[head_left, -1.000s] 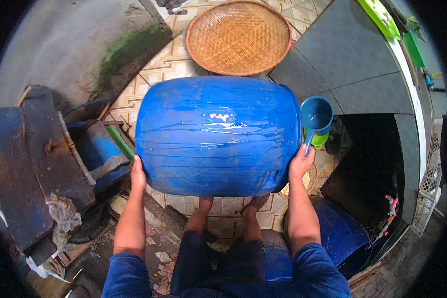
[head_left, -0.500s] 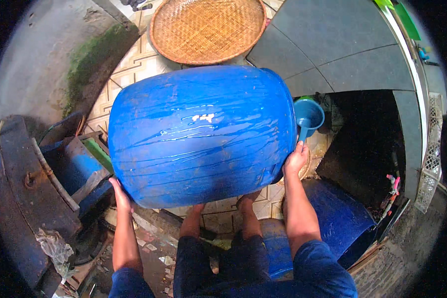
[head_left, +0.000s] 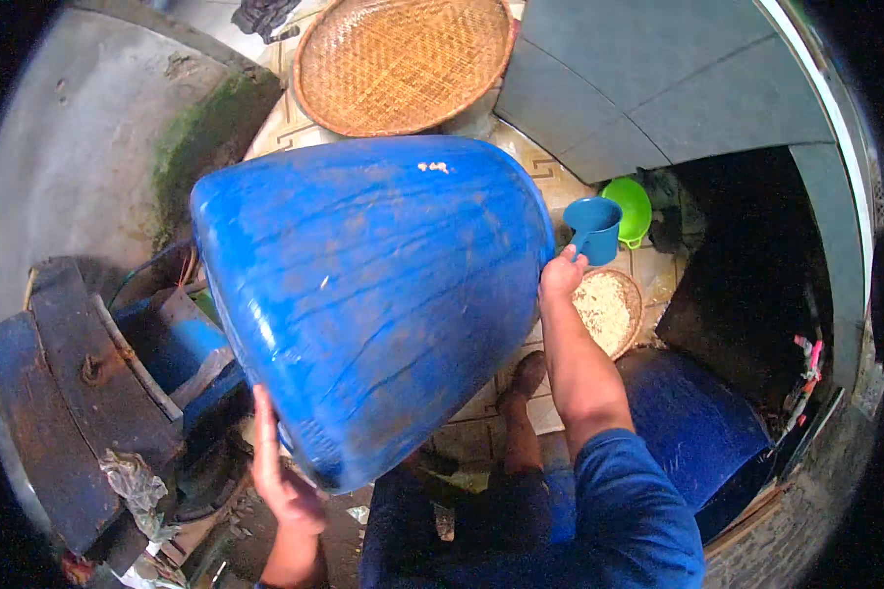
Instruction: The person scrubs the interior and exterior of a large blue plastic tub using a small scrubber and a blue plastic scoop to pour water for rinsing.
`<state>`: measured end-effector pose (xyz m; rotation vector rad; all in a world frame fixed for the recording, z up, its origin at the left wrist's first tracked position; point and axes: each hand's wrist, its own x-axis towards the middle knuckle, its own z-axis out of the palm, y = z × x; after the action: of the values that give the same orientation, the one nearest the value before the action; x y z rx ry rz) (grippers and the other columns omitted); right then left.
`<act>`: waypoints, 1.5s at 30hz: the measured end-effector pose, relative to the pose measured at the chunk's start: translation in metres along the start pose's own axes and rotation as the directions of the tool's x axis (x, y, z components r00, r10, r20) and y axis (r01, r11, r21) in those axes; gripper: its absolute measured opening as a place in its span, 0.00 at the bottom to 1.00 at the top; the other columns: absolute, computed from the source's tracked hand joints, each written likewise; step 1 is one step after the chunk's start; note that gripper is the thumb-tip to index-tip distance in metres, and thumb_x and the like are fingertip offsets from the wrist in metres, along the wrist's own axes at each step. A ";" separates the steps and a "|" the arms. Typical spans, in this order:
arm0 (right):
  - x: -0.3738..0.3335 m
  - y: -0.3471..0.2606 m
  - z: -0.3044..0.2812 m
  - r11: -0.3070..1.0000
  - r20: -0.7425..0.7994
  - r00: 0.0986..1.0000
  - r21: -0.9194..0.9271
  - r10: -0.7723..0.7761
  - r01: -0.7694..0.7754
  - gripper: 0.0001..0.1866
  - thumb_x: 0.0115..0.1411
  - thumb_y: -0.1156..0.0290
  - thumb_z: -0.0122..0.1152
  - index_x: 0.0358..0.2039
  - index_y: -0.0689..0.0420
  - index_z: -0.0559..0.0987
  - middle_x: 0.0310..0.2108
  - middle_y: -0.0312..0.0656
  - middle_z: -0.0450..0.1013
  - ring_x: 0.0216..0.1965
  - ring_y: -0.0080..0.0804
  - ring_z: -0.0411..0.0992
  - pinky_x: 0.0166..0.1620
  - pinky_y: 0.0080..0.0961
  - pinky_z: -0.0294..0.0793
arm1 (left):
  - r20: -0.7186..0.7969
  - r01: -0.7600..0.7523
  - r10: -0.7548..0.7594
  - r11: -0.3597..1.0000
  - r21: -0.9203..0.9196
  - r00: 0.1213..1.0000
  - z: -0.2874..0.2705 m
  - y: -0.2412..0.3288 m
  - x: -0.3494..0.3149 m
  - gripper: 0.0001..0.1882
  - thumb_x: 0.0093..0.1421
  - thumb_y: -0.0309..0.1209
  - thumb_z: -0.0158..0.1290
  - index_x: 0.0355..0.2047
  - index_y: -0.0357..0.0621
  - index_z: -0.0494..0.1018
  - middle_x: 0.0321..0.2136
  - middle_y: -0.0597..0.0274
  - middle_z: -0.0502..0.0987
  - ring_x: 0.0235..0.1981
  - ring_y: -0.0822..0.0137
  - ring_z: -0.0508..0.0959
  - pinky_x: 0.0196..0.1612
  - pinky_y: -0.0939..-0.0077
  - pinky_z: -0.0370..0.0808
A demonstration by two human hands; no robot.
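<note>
Blue plastic makes up the big barrel (head_left: 373, 314), held tilted between two hands in front of the person's body and filling the middle of the view; its surface is scuffed, with dark streaks running along it. Taking directions from the barrel's middle, the left hand (head_left: 290, 491) is at seven o'clock, against the barrel's lower edge. One of its fingers lies straight along the side; I cannot tell how the others are bent, as the barrel hides them.

The right hand (head_left: 563, 275) is at three o'clock, by the barrel's opposite end, its fingers closed on the handle of a blue dipper (head_left: 597, 231) and set against the barrel's rim. Just past the dipper, between two and three o'clock, is a bright green basin (head_left: 634, 206). A small round basket (head_left: 635, 294) with pale bits in it stands on the patterned floor at three o'clock.

At twelve o'clock is a wide woven tray (head_left: 403, 69). A darker blue drum (head_left: 692, 422) lies toward four o'clock, and worn dark boards (head_left: 79, 383) stand at eight.
</note>
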<state>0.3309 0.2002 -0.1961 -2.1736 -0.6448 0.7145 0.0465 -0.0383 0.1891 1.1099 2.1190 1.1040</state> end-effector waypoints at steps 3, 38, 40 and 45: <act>-0.011 0.018 -0.043 0.989 0.226 0.973 0.145 -0.055 0.022 0.12 0.70 0.59 0.47 0.39 0.55 0.68 0.32 0.37 0.68 0.34 0.28 0.68 0.35 0.30 0.66 | 0.155 -0.125 0.098 0.976 0.179 0.983 0.026 0.010 0.002 0.49 0.58 0.64 0.45 0.63 0.29 0.60 0.62 0.33 0.61 0.66 0.44 0.61 0.67 0.56 0.55; -0.116 -0.041 -0.609 0.970 -0.197 0.970 -0.224 -0.142 0.097 0.12 0.68 0.67 0.47 0.48 0.60 0.69 0.32 0.46 0.72 0.33 0.40 0.71 0.41 0.35 0.71 | 0.750 -0.449 -0.339 0.636 0.627 0.567 0.172 -0.015 -0.056 0.69 0.41 0.74 0.55 0.72 0.58 0.30 0.69 0.35 0.25 0.71 0.37 0.28 0.67 0.37 0.33; -0.117 -0.046 -0.643 0.937 -0.208 0.966 -0.341 -0.152 0.075 0.14 0.68 0.67 0.47 0.49 0.61 0.69 0.33 0.50 0.71 0.34 0.45 0.71 0.41 0.38 0.70 | 0.754 -0.456 -0.378 0.622 0.636 0.537 0.172 -0.009 -0.065 0.70 0.41 0.74 0.56 0.72 0.56 0.29 0.69 0.34 0.25 0.70 0.36 0.28 0.67 0.37 0.33; -0.114 0.002 -0.689 0.914 -0.289 0.947 -0.406 -0.138 0.009 0.14 0.69 0.64 0.48 0.48 0.59 0.69 0.30 0.50 0.73 0.33 0.46 0.74 0.39 0.40 0.71 | 0.762 -0.435 -0.427 0.637 0.636 0.487 0.183 -0.003 -0.091 0.72 0.41 0.75 0.56 0.71 0.56 0.27 0.69 0.34 0.22 0.70 0.37 0.26 0.67 0.37 0.33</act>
<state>0.7050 -0.2123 0.2253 -2.5482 -0.7492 0.1913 0.2264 -0.0375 0.0926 1.5627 1.5842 -0.5879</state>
